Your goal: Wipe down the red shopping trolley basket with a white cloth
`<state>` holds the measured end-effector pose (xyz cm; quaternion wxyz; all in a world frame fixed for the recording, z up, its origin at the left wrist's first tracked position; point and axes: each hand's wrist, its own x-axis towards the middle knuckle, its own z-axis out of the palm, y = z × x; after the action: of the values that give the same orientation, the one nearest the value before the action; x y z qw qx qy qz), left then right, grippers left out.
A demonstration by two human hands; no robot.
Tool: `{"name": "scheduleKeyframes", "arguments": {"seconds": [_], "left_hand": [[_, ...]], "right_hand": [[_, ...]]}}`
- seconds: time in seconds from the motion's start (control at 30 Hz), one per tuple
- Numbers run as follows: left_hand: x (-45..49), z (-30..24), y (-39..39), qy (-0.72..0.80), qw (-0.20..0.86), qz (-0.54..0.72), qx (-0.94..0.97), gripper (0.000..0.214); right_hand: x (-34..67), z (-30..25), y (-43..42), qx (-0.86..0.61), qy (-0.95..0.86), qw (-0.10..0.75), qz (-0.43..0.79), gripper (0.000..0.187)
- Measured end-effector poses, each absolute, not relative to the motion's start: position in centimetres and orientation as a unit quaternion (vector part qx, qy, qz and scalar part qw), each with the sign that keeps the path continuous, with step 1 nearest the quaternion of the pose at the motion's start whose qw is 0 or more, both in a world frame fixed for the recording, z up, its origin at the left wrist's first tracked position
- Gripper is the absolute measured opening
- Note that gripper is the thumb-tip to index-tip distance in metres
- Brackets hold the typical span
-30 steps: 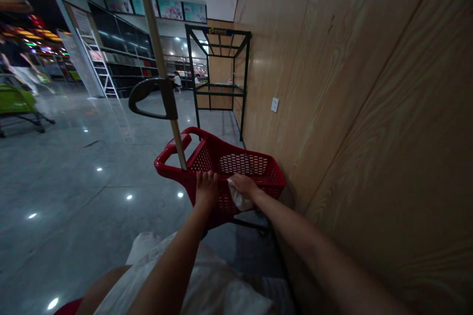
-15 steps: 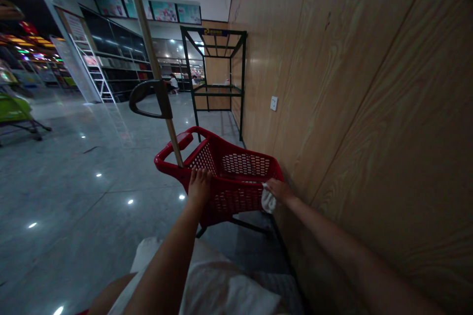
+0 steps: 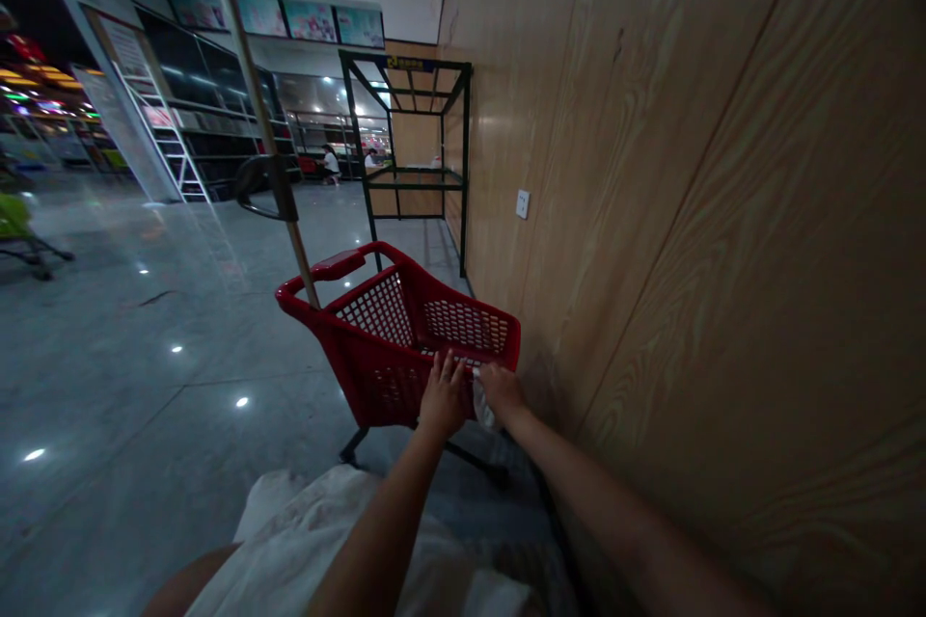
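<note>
A red plastic shopping cart with perforated sides stands in front of me, its basket reaching toward the wall. My left hand rests on the cart's near rim, fingers stretched over the edge and slightly apart. Close beside it, my right hand is closed on a white cloth, pressed against the same rim near the basket's end. Part of the cloth hangs down outside the basket. A long pole leans up from the cart's handle end, with a dark looped grip on it.
Wood-grain wall runs along my right, with a socket. Beyond the cart stands a dark metal rack frame. Farther off are a white ladder, a crouching person and a green cart at left.
My left hand has moved right along the rim, away from the handle end, up beside my right hand. The cart and surroundings now appear farther left in view.
</note>
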<state>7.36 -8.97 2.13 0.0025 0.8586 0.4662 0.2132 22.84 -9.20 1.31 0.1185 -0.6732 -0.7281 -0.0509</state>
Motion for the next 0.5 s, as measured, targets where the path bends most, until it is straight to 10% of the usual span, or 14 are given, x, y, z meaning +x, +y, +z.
{"name": "scheduleKeyframes", "arguments": {"seconds": [0.5], "left_hand": [[-2.2, 2.7, -8.3, 0.559, 0.051, 0.274, 0.780, 0.038]], "right_hand": [[22.7, 1.6, -7.4, -0.339, -0.934, 0.113, -0.023, 0.022]]}}
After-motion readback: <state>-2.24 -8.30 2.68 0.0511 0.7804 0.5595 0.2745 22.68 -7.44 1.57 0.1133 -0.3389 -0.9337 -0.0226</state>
